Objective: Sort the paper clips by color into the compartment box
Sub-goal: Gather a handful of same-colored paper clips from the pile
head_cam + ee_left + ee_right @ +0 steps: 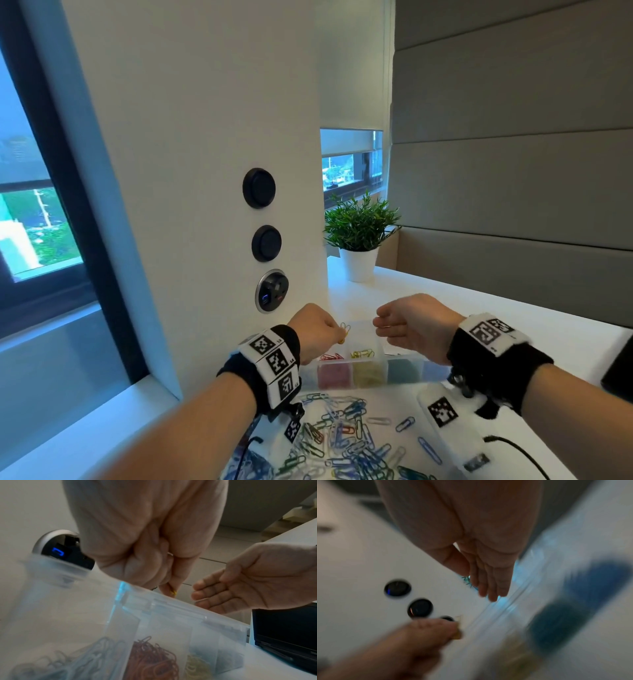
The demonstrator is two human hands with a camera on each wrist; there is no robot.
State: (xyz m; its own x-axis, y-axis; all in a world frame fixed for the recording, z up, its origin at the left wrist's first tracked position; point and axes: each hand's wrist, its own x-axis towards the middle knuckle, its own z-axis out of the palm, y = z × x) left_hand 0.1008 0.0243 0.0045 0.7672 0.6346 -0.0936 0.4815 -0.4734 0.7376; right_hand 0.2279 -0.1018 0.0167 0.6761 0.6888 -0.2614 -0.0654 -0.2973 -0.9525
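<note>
Left hand: the left hand (313, 330) is raised above the left part of the clear plastic compartment box (368, 371); its fingers (167, 588) are curled and pinch a few yellow wire paper clips (344, 331).
Yellow clips in hand: they stick out past the fingertips toward the right hand and hang over the box, apart from its walls.
Right hand: the right hand (409, 325) is held above the right part of the box, palm turned toward the left hand; its fingers (208, 595) are nearly straight, side by side, and hold nothing.
Gap: the two hands are near each other but do not touch.
Compartment box: it stands on the white tabletop (513, 308) close to its left edge, beside the white wall panel (205, 171); separate compartments hold red clips (331, 357) and yellow clips (362, 353); further compartments show blue-green and blue through the frosted front wall.
Unsorted pile: loose mixed-colour paper clips (349, 442) lie on the tabletop at its near edge, in front of the box.
</note>
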